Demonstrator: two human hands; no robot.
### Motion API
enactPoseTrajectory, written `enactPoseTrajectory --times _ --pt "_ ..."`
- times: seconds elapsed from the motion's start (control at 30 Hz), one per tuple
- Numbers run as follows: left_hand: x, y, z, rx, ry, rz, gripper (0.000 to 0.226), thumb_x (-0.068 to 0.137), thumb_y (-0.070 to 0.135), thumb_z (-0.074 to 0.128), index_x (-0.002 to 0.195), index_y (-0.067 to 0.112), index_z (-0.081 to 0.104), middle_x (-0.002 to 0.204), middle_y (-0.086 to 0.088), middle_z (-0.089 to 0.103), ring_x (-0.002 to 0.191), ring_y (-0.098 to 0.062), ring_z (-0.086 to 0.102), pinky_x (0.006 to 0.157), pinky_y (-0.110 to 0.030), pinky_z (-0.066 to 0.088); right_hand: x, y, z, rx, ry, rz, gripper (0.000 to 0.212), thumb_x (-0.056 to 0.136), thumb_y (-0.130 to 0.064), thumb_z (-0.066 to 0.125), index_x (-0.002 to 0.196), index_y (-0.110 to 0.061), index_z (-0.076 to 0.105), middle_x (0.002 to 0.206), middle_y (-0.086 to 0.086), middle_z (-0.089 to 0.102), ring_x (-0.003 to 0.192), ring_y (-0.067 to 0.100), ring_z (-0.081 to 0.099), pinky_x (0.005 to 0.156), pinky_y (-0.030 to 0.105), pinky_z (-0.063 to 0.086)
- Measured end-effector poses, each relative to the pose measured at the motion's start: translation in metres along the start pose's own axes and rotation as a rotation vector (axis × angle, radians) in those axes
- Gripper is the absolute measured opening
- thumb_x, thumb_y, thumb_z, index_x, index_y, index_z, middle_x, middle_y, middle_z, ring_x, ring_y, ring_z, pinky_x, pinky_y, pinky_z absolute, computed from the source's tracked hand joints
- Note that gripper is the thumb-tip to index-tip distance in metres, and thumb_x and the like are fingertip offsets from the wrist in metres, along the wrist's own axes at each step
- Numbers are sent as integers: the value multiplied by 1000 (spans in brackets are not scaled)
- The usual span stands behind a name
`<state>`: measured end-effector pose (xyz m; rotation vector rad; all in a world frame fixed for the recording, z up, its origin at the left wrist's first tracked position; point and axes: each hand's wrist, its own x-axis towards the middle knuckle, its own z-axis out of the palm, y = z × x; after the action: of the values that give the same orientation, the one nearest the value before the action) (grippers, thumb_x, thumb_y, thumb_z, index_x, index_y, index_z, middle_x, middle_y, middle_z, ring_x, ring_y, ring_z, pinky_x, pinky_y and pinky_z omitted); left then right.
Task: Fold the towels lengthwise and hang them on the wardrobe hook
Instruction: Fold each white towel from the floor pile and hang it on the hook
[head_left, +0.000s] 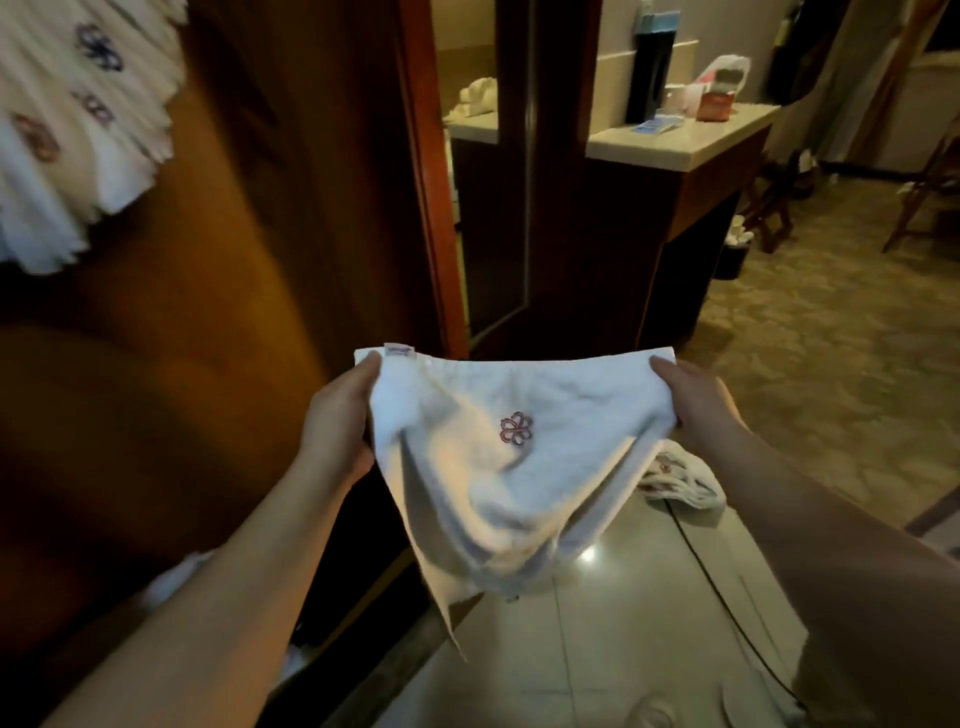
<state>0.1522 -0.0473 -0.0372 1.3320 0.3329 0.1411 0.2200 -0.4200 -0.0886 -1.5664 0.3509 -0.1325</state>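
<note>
Both forearms are extended forward from 6 o'clock. The left hand (340, 415) and right hand (693, 397) are each closed on a top corner of the white towel (498, 457), thumbs on top. Glossy tile floor (597, 649) lies below, patterned carpet (831, 364) at 3 o'clock, dark wardrobe (234, 260) at 10 o'clock, where blurred hung towels (67, 130) are seen. The held towel sags between the grips; another towel (685, 480) lies on the floor beyond it.
</note>
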Motion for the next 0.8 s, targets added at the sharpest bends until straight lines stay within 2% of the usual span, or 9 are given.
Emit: enactPoseTrajectory --times 0.03,0.1,0.27,0.4,0.47,0.53,0.63,0.7,0.8 --pt "-13 2 -12 -24 23 -4 33 94 37 64 109 9 74 103 -13 77 93 -30 75 71 -39 61 -15 3 7 59 3 36 26 95 -32 66 115 -14 71 85 -1 79 79 19 76 58 28 57" --pt "-41 7 -38 -26 80 8 31 95 35 65 108 8 72 101 -12 77 89 -27 76 68 -37 61 -51 5 23 165 6 134 29 93 -31 71 114 -11 70 85 1 79 76 18 77 57 28 56" --pt "-110 20 -77 138 187 67 30 96 42 61 91 16 75 86 -1 78 78 -20 75 79 -38 57 -134 -5 59 183 -50 170 33 87 -35 74 105 -7 73 92 7 79 86 26 76 82 42 60" --pt "-161 25 -88 150 242 142 31 97 42 61 87 17 77 84 -2 77 83 -22 74 75 -35 53 -205 -24 88 102 -153 -6 25 89 -39 69 77 -19 74 61 -11 69 52 2 63 52 26 47" --pt "-186 25 -87 158 258 201 31 96 41 61 78 23 78 73 1 75 67 -14 70 62 -28 51 -240 -34 104 61 -204 -115 25 89 -44 66 77 -25 78 65 -13 72 53 0 65 45 19 45" --pt "-211 26 -82 167 276 260 29 96 39 62 74 31 78 66 6 72 56 -6 64 53 -23 45 -270 -43 118 -11 -265 -199 23 86 -53 62 82 -37 78 74 -12 75 64 4 70 49 20 49" --pt "-248 26 -74 204 271 299 19 94 48 60 86 47 77 83 11 77 74 -6 73 69 -32 55 -311 -49 133 -162 -378 -262 46 86 -67 53 86 -26 74 75 1 70 71 20 69 57 34 47" --pt "-266 27 -66 220 259 324 17 94 50 59 91 55 74 90 14 77 84 -4 73 76 -36 59 -335 -51 138 -171 -480 -340 39 92 -62 52 86 -29 73 71 1 68 64 15 67 52 26 44" --pt "-292 33 -59 187 286 354 19 97 44 59 92 50 76 92 11 77 90 -6 73 79 -33 59 -368 -57 140 -98 -567 -460 28 98 -50 54 84 -34 72 67 -4 68 53 0 57 44 14 39"
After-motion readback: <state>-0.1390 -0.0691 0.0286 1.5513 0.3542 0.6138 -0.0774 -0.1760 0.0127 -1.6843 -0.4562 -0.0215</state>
